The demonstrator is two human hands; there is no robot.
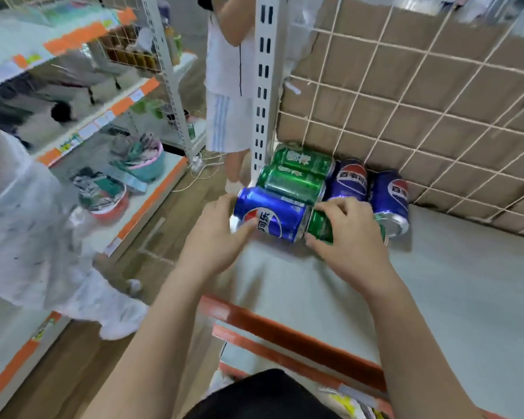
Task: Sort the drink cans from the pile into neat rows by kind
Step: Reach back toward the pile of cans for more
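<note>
Hemming the cans, mesh backing (421,95) stands behind; left hand (221,234) clasps blue can (270,216), right hand (348,234) green can (321,228).

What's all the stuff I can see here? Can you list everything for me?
Blue cans: three, blue with a red and white emblem, lying on the shelf; one at front left, two at the back right.
Green cans: three, green; two stacked at the back left corner, one at the front.
Shelf: one, pale grey with an orange front edge.
Wire grid: one, cream, over brown cardboard behind the cans.
Neighbouring shelves: white with orange strips, left.
Bowls: two, pink-rimmed and red, on those shelves.
Other people: two, in white, left and back.
Left hand: on the front blue can.
Right hand: gripping the front green can.
</note>
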